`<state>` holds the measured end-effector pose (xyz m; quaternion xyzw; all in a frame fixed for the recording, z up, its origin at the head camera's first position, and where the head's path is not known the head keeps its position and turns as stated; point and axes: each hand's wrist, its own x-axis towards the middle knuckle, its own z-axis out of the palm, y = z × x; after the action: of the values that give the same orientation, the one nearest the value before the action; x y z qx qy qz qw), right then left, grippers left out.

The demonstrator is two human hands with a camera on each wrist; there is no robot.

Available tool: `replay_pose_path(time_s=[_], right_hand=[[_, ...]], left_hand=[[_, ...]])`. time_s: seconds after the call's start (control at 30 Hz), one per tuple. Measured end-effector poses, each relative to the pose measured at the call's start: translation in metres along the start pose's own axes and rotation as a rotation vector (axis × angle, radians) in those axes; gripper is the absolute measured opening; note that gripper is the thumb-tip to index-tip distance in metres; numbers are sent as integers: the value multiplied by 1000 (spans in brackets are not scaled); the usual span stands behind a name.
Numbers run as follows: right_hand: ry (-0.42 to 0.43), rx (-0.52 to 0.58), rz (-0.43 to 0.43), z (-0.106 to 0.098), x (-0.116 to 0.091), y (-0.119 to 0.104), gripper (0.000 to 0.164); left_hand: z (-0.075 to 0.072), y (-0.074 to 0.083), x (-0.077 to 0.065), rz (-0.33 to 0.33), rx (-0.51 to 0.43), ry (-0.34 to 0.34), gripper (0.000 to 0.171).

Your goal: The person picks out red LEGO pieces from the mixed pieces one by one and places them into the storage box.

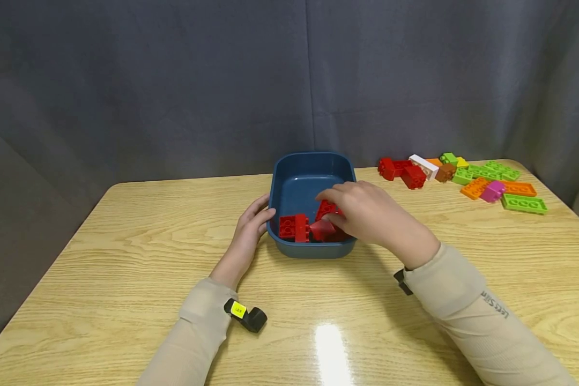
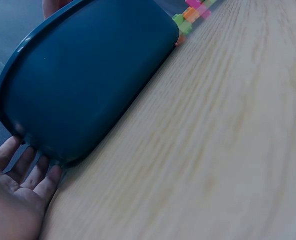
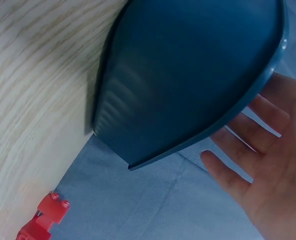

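Observation:
A deep blue plastic bin (image 1: 313, 251) stands on the table with several red toy bricks (image 1: 301, 228) near its front wall. My left hand (image 1: 248, 230) holds the bin's left side, thumb over the rim and fingers against the outer wall. In the left wrist view, the left hand's fingers (image 2: 47, 182) touch the bin's wall (image 2: 82, 85). My right hand (image 1: 366, 212) reaches over the right rim, thumb and fingers apart above the red bricks. One red brick (image 1: 322, 229) below the thumb is blurred. The right wrist view shows spread fingers (image 3: 228, 172) at the rim; the bin hides their tips.
Loose bricks lie at the table's back right: red (image 1: 413, 176), white (image 1: 423, 166), brown (image 1: 446, 172), orange (image 1: 475, 188), magenta (image 1: 493, 191) and green (image 1: 525, 204) ones. A dark grey curtain (image 1: 173, 96) hangs right behind the wooden table (image 1: 149, 225).

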<state>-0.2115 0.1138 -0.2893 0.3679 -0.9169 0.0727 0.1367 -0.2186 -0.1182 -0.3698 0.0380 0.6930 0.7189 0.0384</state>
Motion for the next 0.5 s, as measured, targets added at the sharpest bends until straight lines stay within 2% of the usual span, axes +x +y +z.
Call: replay_pose_path(time_s=[0.5], right_hand=[[19, -4, 51, 2, -1, 6, 33]], left_hand=[[0, 0, 0, -4, 0, 0, 50]])
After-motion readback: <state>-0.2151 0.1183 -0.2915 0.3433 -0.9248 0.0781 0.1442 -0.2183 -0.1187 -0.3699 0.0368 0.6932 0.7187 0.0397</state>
